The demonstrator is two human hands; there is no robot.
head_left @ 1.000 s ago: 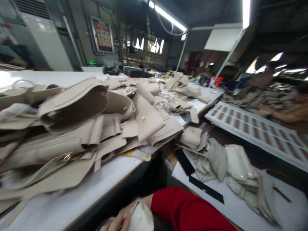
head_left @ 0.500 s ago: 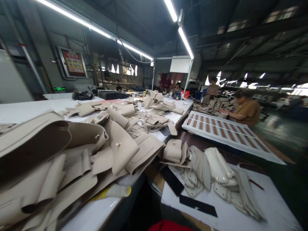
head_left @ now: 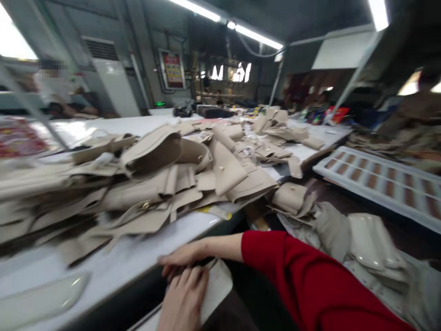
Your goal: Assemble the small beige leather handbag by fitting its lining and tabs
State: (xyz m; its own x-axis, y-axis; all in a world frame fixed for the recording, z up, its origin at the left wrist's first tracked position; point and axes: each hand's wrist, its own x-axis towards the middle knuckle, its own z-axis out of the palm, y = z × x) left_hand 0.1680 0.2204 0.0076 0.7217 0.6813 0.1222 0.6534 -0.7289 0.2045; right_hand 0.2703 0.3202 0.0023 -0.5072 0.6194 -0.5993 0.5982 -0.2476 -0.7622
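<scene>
My right hand point(head_left: 181, 259), on a red-sleeved arm coming from the right, rests at the near edge of the white table point(head_left: 113, 271), its fingers curled on the top edge of a beige leather piece point(head_left: 218, 285). My left hand point(head_left: 182, 301) comes up from below, fingers together and pressed on the same piece. The piece hangs just below the table's edge, partly hidden by both hands. The picture is blurred by motion.
A big heap of beige leather cut parts point(head_left: 155, 179) covers the table. To the right are pale moulded pieces point(head_left: 372, 239) and a white tray with brown slots point(head_left: 379, 179). A pale flat part point(head_left: 41, 301) lies near left. People sit far left and right.
The view swung up to the hall, then back down. Both hands are in view again on the beige piece, higher and closer to the table's edge than a second ago.
</scene>
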